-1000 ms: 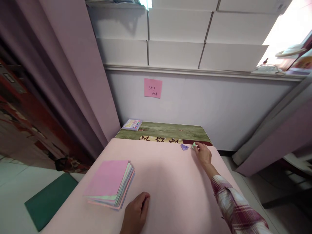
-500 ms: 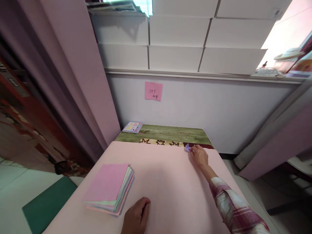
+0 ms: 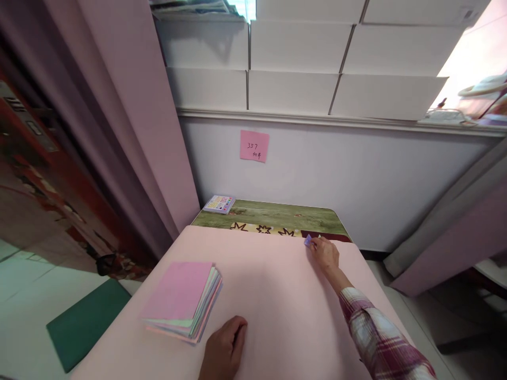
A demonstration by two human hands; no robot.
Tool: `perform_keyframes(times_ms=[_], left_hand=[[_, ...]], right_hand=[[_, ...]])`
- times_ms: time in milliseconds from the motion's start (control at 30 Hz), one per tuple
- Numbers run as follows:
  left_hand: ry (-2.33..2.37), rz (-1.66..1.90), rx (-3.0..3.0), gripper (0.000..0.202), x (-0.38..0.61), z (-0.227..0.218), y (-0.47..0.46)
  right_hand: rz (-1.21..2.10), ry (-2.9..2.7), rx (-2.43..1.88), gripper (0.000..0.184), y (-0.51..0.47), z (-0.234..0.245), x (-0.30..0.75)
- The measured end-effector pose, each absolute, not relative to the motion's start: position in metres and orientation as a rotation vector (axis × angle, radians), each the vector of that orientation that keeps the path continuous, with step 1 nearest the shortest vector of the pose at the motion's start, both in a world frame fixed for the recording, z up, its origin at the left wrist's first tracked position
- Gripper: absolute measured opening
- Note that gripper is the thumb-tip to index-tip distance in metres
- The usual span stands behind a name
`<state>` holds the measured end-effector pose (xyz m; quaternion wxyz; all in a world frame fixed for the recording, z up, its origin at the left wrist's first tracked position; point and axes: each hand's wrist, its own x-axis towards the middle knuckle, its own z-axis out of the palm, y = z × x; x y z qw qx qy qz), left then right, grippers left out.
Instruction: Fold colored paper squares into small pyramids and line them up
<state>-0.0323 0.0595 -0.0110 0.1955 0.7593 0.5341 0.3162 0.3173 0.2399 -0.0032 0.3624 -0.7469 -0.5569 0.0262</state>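
Note:
At the far right of the pink-covered table [image 3: 273,301], my right hand [image 3: 326,254] pinches a small purple folded paper [image 3: 308,240] near the cover's back edge. A tiny pale tip shows behind the fingers; I cannot make out what it belongs to. My left hand [image 3: 224,345] rests on the cover near the front, its fingers curled closed and nothing visible in them. To its left lies a stack of coloured paper sheets [image 3: 180,290], pink on top with green, blue and other sheets fanned at the right side.
Behind the cover a green wood-patterned strip [image 3: 273,212] of tabletop shows, with a small printed packet [image 3: 219,204] at its left. A pink note [image 3: 254,146] hangs on the wall. A green mat [image 3: 89,322] lies on the floor at left, beside a curtain [image 3: 158,158].
The view has shifted slightly, so most things sit a little further right and higher. The purple paper shows less beside my right fingers. My left hand stays curled on the cover.

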Motion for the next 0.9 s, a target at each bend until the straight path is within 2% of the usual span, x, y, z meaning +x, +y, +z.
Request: perform_keyframes(times_ms=[167,233,333,433,533,733,900], left_hand=[[1.493,0.876,2.116,0.016,-0.032,-0.010,0.059],[1.488,0.863,2.114,0.016,-0.033,-0.010,0.059],[1.492,0.834,2.108,0.017,-0.032,-0.010,0.060],[1.521,0.813,2.101,0.018,-0.029,-0.006,0.058],[1.521,0.816,2.074,0.019,-0.026,-0.004,0.054],[1.486,0.939,1.944,0.007,-0.024,0.002,0.037],[1.520,1.155,1.939,0.007,-0.036,0.035,0.031]], right_hand=[[0.166,-0.920,-1.795,0.051,0.207,0.006,0.331],[0.221,-0.772,-1.731,0.060,0.184,0.005,0.332],[0.358,-0.679,-1.643,0.054,0.143,-0.001,0.319],[0.718,-0.545,-1.474,0.044,0.101,-0.011,0.290],[0.845,-0.572,-1.518,0.043,0.066,-0.017,0.256],[0.723,-0.924,-1.754,0.040,0.033,-0.018,0.220],[0.653,-0.964,-1.767,0.040,0.029,-0.020,0.221]])
